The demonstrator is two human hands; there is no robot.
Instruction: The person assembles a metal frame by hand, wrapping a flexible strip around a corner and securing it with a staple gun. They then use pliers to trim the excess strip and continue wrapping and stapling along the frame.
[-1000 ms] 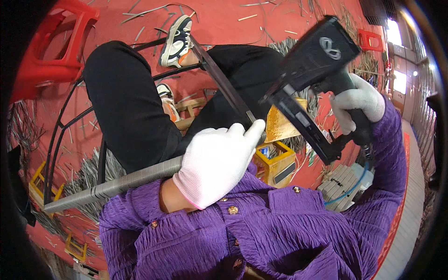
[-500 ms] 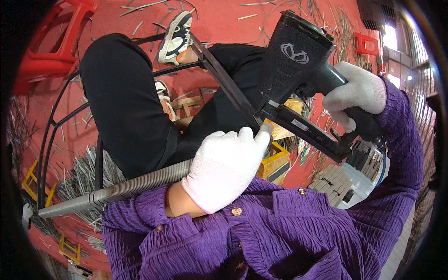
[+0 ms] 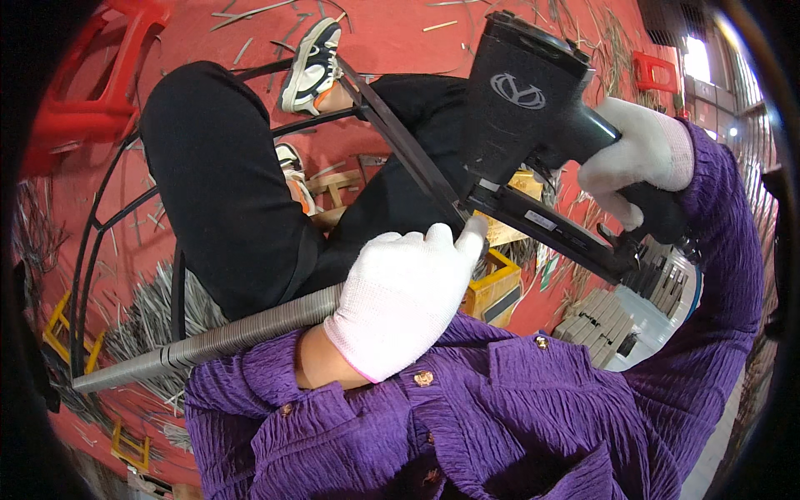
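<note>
In my gloved right hand (image 3: 646, 154) is a black pneumatic stapler (image 3: 521, 104), held by its handle. Its nose points down at the dark bar of a metal frame (image 3: 404, 154), close to my left fingertips; whether it touches cannot be made out. White-gloved too, my left hand (image 3: 404, 296) is closed around the frame's corner, its thumb pointing up toward the stapler's nose. From under that hand a rail wrapped in grey strip (image 3: 250, 333) runs to the lower left. The frame lies across my lap, and my palm hides its corner.
Grey staple sticks (image 3: 596, 321) lie in and beside a clear plastic container at the right. A yellow-edged wooden stool (image 3: 496, 287) stands beyond my left hand. Red plastic stools (image 3: 92, 108) are at the far left. Loose grey strips (image 3: 171, 312) pile on the red floor.
The stapler has shifted very slightly left at its top, and my right hand slightly right. My left hand and the frame stay nearly where they were.
</note>
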